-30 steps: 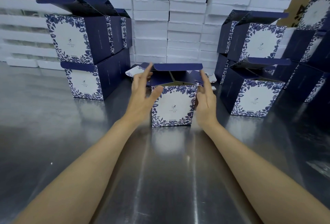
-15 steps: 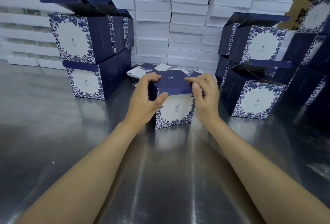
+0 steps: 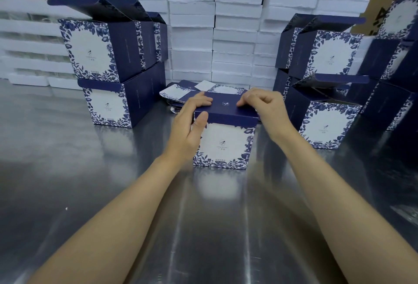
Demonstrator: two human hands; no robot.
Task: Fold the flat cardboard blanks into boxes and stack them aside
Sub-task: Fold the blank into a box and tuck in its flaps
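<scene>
Head view: left hand (image 3: 187,129) pinches the box lid (image 3: 228,109); right hand (image 3: 265,111) grips its other end, fingers (image 3: 247,99) curled

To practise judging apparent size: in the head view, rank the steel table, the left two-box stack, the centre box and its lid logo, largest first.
1. steel table
2. left two-box stack
3. centre box
4. lid logo
The centre box and any single stacked box look alike; its nearness to the camera makes that unsure.

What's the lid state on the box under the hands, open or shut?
Down, not tucked: the lid lies flat on the box, front flap outside its face.
</scene>
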